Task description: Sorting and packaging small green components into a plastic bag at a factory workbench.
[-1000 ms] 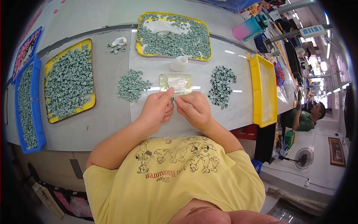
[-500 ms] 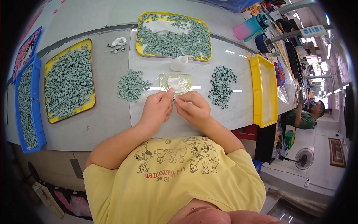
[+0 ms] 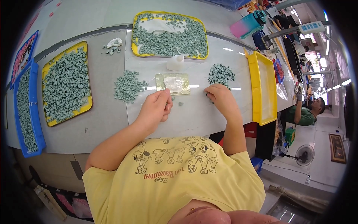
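My left hand (image 3: 158, 107) is closed, thumb against curled fingers, at the near edge of a small greenish pad (image 3: 182, 85) with a white patch on it. What it holds, if anything, is hidden. My right hand (image 3: 223, 101) is bent down over the near side of a pile of dark-edged green pieces (image 3: 220, 73). Its fingertips are pinched together, with something small and dark at them. A single green piece (image 3: 181, 103) lies on the table between my hands. Left of the pad is a pile of paler green pieces (image 3: 128, 86).
A white squeeze bottle (image 3: 174, 63) stands beyond the pad. Yellow trays of green pieces sit at the back (image 3: 169, 41) and left (image 3: 67, 82). Farther left is a blue bin (image 3: 36, 108); a yellow bin (image 3: 263, 89) is at right. A co-worker (image 3: 307, 114) is beyond it.
My right hand has left my left hand and moved right to the dark-edged pile. A green piece now shows on the table between them. The left hand stays closed by the pad.
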{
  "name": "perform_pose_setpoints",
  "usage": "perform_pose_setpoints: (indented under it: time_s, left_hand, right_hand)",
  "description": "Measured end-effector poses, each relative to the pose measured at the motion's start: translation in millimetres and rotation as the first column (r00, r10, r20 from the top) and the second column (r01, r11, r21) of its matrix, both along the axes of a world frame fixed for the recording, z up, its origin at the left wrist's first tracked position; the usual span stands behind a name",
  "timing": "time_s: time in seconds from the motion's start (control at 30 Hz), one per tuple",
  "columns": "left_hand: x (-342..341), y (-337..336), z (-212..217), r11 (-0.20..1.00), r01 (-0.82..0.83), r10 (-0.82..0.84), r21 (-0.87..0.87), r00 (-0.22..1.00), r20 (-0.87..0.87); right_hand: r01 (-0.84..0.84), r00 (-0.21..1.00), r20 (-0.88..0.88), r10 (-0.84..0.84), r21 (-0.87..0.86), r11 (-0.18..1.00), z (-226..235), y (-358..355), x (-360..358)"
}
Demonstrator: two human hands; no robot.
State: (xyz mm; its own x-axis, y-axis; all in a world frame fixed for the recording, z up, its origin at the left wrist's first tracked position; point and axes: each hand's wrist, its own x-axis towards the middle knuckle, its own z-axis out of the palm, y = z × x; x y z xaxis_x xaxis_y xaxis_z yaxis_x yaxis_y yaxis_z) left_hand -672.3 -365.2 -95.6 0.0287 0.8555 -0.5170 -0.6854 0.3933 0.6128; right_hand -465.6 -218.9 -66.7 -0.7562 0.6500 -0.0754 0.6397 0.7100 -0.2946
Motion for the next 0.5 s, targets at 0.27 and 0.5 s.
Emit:
perform_pose_setpoints:
  time_s: [0.27,0.5]
  left_hand:
    - [2,3,4,0.989,-0.145,0.138,0.024,0.974,0.181]
    - [1,-1,-3,0.992,-0.087,0.076,0.087,0.99,0.122]
  right_hand:
    - [0.014,0.998,0.061,-0.015,0.016,1.0,-2,-3,-5]
    - [0.059,0.997,0.058,-0.051,-0.164,0.985,3,-11,-20]
